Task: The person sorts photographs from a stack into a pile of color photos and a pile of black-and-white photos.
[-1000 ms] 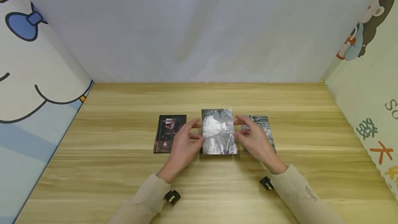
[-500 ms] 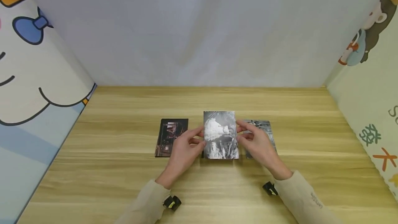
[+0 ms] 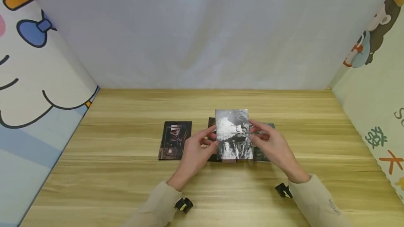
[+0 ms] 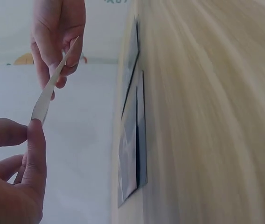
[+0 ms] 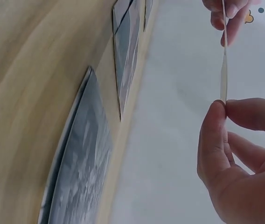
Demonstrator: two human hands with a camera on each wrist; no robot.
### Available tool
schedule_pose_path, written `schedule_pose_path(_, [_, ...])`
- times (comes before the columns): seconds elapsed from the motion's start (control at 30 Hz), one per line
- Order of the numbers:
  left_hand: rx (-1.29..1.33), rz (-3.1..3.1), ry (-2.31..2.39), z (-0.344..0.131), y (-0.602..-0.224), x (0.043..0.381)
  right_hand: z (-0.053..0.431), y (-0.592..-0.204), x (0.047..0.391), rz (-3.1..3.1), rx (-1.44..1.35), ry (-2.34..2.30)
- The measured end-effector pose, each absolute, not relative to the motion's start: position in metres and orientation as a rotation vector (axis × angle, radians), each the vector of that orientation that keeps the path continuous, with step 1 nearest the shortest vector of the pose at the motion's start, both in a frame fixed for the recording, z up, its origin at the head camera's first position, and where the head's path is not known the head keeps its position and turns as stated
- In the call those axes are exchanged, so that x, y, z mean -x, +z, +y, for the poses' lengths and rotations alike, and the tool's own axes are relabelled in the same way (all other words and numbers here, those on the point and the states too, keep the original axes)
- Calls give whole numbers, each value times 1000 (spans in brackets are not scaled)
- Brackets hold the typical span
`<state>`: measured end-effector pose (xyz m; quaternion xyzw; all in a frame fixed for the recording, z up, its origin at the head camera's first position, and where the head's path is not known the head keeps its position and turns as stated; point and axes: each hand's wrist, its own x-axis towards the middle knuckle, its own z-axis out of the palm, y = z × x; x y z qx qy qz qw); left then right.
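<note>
Both hands (image 3: 196, 150) (image 3: 275, 147) pinch one grey card (image 3: 234, 135) that partly hides the middle cards (image 3: 211, 122)

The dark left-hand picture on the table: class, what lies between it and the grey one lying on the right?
The right wrist view shows overlapping pictures between them; in the head view, the raised black-and-white picture partly hides these.

Grey-white card (image 3: 234, 134), streaked yellowish tabletop (image 3: 236, 193).

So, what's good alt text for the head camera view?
A person's left hand and right hand hold a black-and-white photo by its side edges above a wooden table. Other photos lie on it, some partly hidden.
</note>
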<state>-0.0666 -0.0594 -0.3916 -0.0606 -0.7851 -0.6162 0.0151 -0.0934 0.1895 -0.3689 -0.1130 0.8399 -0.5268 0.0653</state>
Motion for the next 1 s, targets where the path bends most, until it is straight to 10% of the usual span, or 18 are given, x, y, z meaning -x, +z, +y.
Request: schedule_pose_path(1.0, [282, -2417, -1904, 6, -391, 74, 253, -360, 87, 2641, 285, -1465])
